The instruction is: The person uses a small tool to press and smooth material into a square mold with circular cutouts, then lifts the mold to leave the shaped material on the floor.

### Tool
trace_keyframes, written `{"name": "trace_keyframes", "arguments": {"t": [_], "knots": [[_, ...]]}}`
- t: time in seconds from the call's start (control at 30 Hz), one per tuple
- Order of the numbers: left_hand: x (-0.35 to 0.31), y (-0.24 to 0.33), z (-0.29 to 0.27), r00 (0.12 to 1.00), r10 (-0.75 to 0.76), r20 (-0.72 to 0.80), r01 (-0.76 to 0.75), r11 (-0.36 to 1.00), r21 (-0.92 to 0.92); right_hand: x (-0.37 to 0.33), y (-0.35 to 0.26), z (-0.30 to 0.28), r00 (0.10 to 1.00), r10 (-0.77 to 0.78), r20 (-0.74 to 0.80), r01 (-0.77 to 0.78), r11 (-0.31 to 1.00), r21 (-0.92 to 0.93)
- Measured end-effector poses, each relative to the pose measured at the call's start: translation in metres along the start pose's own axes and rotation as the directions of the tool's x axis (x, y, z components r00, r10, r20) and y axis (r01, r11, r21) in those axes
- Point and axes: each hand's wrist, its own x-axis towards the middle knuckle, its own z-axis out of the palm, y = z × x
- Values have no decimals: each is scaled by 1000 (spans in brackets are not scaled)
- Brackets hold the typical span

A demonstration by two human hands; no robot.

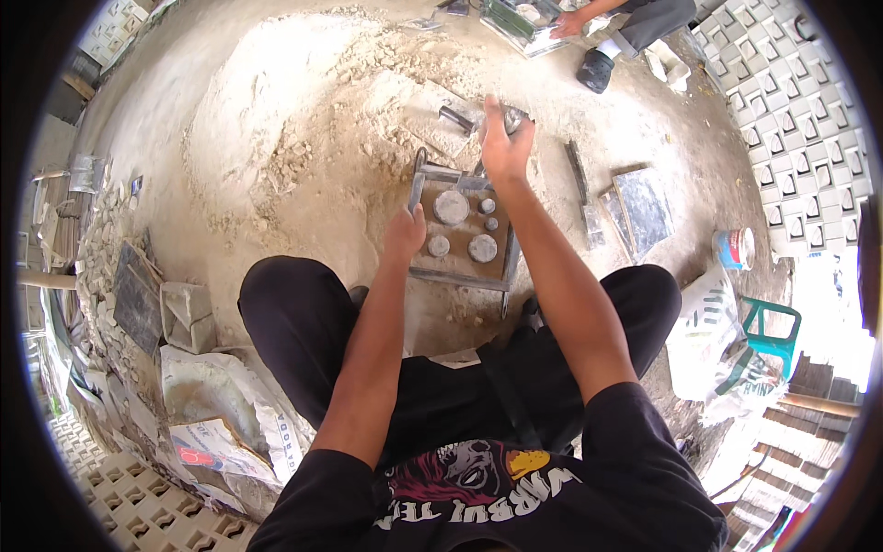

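Observation:
Between my knees lies a square metal-edged mould [460, 273] with a brown face. Several round grey discs of different sizes sit on it, the biggest disc [451, 208] toward its far left. My left hand [407, 232] is closed round the mould's left edge, thumb on top. Just past the far right corner, my right hand [506, 152] is raised with bent fingers about a grey, dusty thing [517, 120]; its kind is mostly hidden by the hand. Left of those fingers, a dark-handled tool [455, 118] rests on a pale dusty board [430, 112].
A wide heap of pale powder [267, 101] spreads at the far left. Dark flat plates [644, 204] and a long bar [578, 175] lie right. A paint tub [733, 249] and green stool [771, 333] stand farther right. Another person's hand [567, 25] touches a frame at the top.

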Motion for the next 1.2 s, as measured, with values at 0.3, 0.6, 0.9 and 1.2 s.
{"name": "trace_keyframes", "arguments": {"t": [0.3, 0.6, 0.9, 1.2], "knots": [[39, -4, 20, 992, -95, -81, 75, 973, -220, -18, 2, -3, 989, 128, 76, -131, 991, 39], [36, -4, 31, 925, -361, -117, 294, 877, -381, -20, 18, -17, 992, 44, 117, -18, 977, -213], [43, 5, 19, 910, -395, -123, 338, 881, -333, 1, 22, -45, 992, 94, -85, -91, 995, 39], [40, 5, 11, 940, -341, -13, 307, 864, -399, -1, 16, -26, 988, 130, -80, -135, 989, -60]]}}
